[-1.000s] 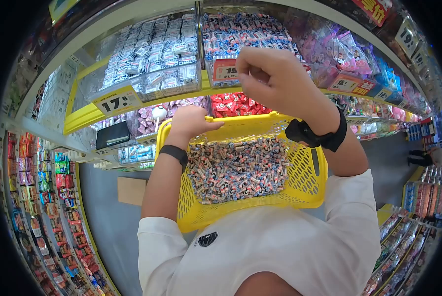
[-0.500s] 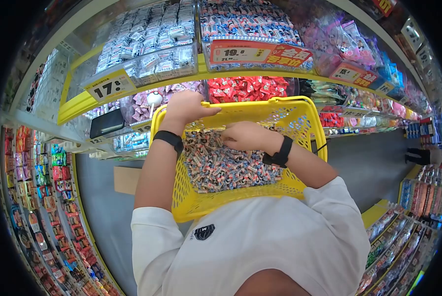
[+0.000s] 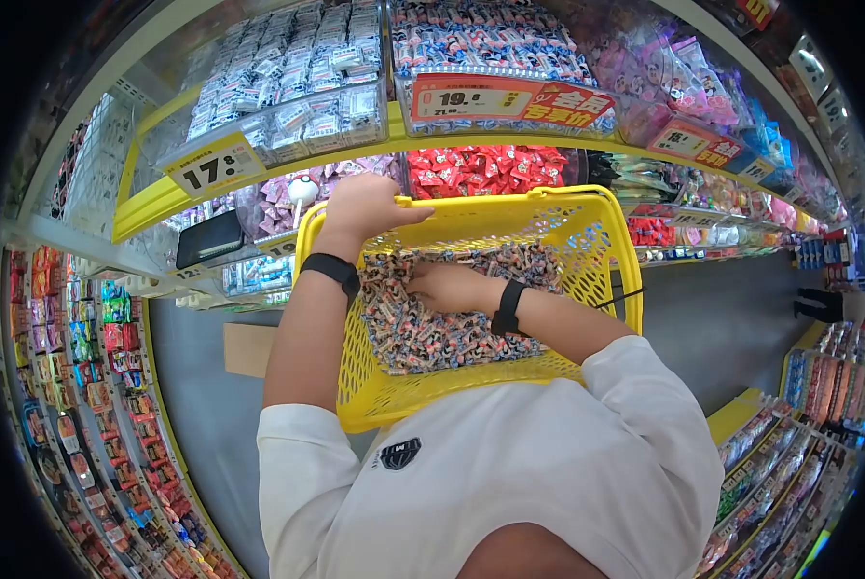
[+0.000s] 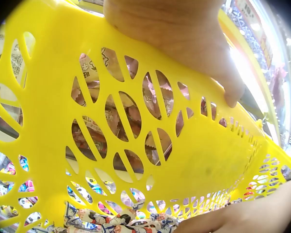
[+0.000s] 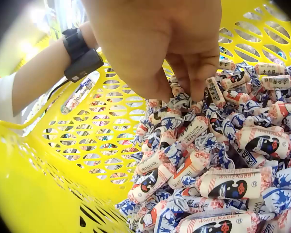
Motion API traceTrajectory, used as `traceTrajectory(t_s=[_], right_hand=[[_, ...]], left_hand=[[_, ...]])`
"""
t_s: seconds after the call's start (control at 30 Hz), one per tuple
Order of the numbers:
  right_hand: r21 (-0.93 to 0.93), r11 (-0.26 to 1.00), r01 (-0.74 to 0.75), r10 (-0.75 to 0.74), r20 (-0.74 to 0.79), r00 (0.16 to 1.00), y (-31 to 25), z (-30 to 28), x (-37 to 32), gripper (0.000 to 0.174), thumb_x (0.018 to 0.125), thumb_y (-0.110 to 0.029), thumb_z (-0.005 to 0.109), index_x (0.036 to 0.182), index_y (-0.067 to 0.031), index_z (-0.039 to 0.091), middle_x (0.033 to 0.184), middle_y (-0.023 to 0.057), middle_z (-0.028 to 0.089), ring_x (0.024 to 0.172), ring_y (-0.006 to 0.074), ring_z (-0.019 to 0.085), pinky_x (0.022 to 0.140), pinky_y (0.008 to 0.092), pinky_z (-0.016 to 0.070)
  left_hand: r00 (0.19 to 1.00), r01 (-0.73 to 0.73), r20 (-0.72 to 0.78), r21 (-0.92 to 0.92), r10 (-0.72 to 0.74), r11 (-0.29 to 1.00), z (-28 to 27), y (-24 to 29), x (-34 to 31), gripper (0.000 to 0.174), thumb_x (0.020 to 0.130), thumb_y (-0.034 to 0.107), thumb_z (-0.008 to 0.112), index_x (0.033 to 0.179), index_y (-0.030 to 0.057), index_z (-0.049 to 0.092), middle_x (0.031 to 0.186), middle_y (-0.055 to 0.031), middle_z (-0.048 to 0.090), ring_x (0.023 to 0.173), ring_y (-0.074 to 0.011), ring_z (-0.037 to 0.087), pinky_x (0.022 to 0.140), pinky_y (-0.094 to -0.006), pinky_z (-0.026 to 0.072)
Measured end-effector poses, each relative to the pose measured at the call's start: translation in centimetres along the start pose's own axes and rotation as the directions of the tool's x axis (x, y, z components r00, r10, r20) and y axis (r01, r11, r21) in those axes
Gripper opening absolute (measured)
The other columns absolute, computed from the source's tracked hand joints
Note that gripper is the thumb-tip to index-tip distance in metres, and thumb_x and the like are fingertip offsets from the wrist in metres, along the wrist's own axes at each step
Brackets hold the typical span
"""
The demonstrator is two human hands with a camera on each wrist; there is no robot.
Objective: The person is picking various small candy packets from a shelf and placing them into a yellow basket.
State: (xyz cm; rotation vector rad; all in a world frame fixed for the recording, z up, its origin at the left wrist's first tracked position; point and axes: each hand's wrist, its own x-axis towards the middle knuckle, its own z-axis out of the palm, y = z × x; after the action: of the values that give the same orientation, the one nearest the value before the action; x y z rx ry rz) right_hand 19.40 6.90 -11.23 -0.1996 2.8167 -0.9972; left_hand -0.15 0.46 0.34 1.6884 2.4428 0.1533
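My left hand (image 3: 364,206) grips the rim of a yellow shopping basket (image 3: 601,217) at its far left corner, thumb along the edge. In the left wrist view that hand (image 4: 184,43) drapes over the perforated basket wall (image 4: 194,160). A thick layer of wrapped White Rabbit candies (image 3: 432,338) lies in the basket. My right hand (image 3: 452,287) is down among them, left of the middle. Seen from the right wrist, that hand (image 5: 160,43) has its thumb and bent fingers round candies, fingertips partly hidden in the wrappers (image 5: 233,184).
Clear candy bins (image 3: 297,96) stand on a yellow-edged shelf beyond the basket, with price signs (image 3: 509,101) in front. Red-wrapped candies (image 3: 480,171) sit lower. A dark phone-like slab (image 3: 209,240) lies at left. A cardboard piece (image 3: 249,349) is on the floor. Snack racks (image 3: 75,386) line the left.
My right hand has come down from above the basket's far rim into the candies, then moved a little left and deeper. My left hand keeps its hold on the rim.
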Motion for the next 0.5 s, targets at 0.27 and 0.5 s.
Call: traceTrajectory(t_s=[0.27, 0.5], right_hand=[[0.188, 0.982, -0.002, 0.013, -0.057, 0.998, 0.2, -2.3, -0.2, 0.018, 0.083, -0.01, 0.06, 0.099, -0.0093, 0.067, 0.097, 0.0159, 0.06, 0.091, 0.0353, 0.06, 0.077, 0.0473, 0.0478], [0.238, 0.971, 0.031, 0.025, -0.228, 0.973, -5.0, -10.5, -1.7, 0.022, 0.083, -0.001, 0.057, 0.101, -0.0089, 0.067, 0.098, 0.0142, 0.058, 0.093, 0.032, 0.059, 0.078, 0.0418, 0.0478]], left_hand=[[1.0, 0.003, -0.004, 0.006, -0.003, 1.0, 0.1, 0.0, -0.1, 0.068, 0.072, 0.075, 0.062, 0.073, 0.0086, 0.074, 0.067, -0.0124, 0.066, 0.066, -0.0305, 0.066, 0.063, -0.0426, 0.052], [1.0, -0.009, -0.014, 0.008, 0.009, 1.0, -0.1, 0.2, -0.2, 0.069, 0.071, 0.076, 0.062, 0.07, 0.0073, 0.072, 0.067, -0.0131, 0.066, 0.065, -0.0304, 0.066, 0.062, -0.0424, 0.052]])
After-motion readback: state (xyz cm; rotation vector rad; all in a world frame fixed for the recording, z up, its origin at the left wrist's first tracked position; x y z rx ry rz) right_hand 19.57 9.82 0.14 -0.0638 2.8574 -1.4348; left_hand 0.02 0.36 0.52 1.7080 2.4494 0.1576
